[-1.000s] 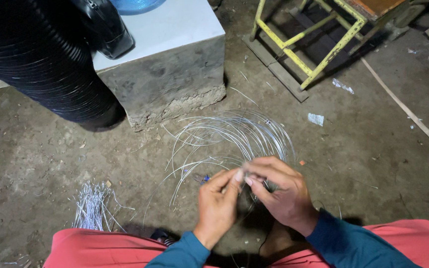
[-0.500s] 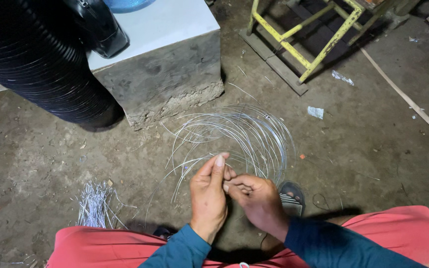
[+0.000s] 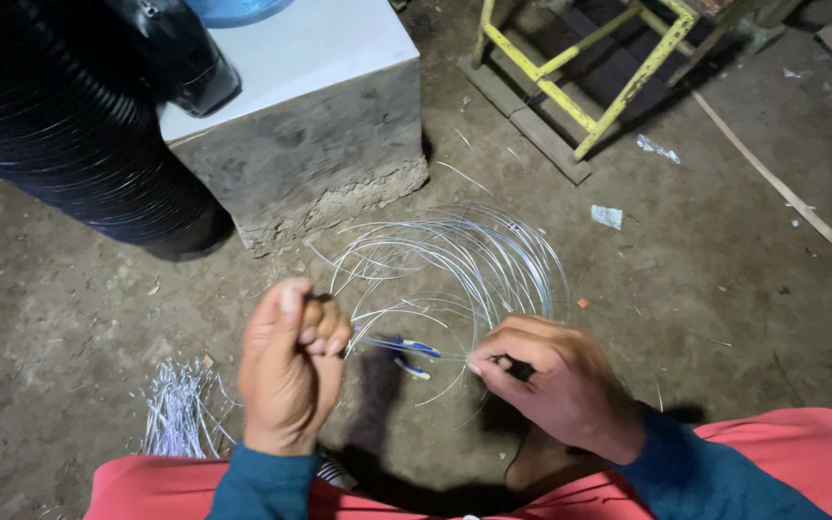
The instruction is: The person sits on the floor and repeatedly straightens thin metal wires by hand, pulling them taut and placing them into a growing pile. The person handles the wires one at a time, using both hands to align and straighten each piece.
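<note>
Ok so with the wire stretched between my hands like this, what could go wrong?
The thin wire pulled taut between the left hand and right hand could cut bare fingers or whip if it slips. The loose wire coil may tangle. The blue-handled pliers lying under the hands could snag it.

Left hand and right hand near, side by side over the dirt floor, with a loose coil of thin silver wire just beyond and between them, and a pair of blue-handled pliers on the ground in the gap between the two. Far left, a black ribbed hose beside a grey concrete block; far right, a yellow metal frame, well apart from the coil. Near left, a small bundle of short cut wire pieces on the floor, just left of the left hand.
</note>
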